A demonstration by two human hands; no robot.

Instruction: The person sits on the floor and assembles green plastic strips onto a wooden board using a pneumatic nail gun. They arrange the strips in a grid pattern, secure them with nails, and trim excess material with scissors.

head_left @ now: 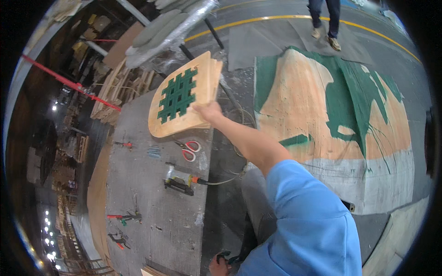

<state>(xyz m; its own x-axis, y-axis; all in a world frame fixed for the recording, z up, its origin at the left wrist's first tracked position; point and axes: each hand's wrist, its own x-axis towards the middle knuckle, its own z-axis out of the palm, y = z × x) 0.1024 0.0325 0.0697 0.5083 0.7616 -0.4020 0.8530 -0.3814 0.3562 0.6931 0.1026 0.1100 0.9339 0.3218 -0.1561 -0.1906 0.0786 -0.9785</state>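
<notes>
A stack of curved plywood seat boards (184, 99) lies at the far end of the grey felt-covered bench (147, 216). The top board has a green woven webbing panel (177, 96) in its middle. My right hand (209, 112) reaches out in a blue sleeve and grips the near right edge of the stack. My left hand (220, 265) is low at the bottom edge, closed around a small dark tool (226, 256) that I cannot make out.
Red-handled scissors (189, 149), a black air stapler (178, 184) with an orange hose fitting, and red-handled pliers (123, 216) lie on the bench. A large plywood sheet smeared with green paint (331, 106) lies to the right. Another person's legs (324, 23) stand beyond it.
</notes>
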